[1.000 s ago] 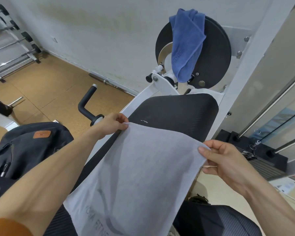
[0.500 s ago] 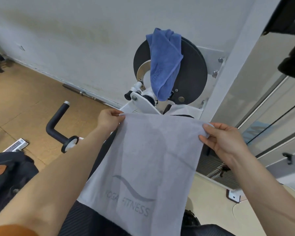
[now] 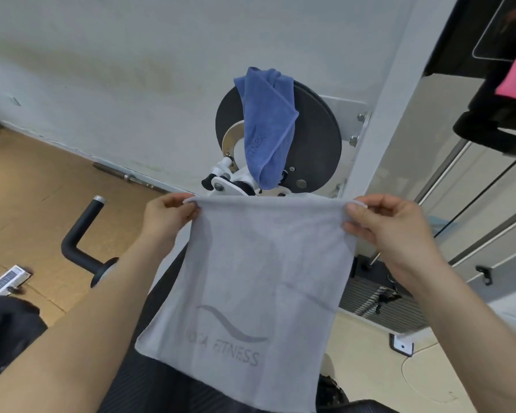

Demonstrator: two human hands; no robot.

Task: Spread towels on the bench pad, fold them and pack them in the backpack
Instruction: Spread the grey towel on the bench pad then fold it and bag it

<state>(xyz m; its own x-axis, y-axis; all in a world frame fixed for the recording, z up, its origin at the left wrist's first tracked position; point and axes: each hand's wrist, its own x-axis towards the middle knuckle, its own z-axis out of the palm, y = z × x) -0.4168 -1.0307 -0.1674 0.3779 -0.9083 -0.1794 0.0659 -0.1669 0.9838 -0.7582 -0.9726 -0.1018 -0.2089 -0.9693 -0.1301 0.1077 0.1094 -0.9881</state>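
Grey towel (image 3: 251, 278) hanging at frame centre, long axis running top-to-bottom, top edge pulled level and taut between both hands. Left hand (image 3: 167, 216) pinching top left corner, right hand (image 3: 390, 228) pinching top right corner, fingers curling on cloth. FITNESS print reading upright near lower edge. Lower edge slanting down to right, overlapping pad (image 3: 158, 386) at bottom centre. Blue towel (image 3: 265, 126) draping over black disc (image 3: 316, 138), upper centre. Backpack (image 3: 6, 329) sitting at lower left edge.
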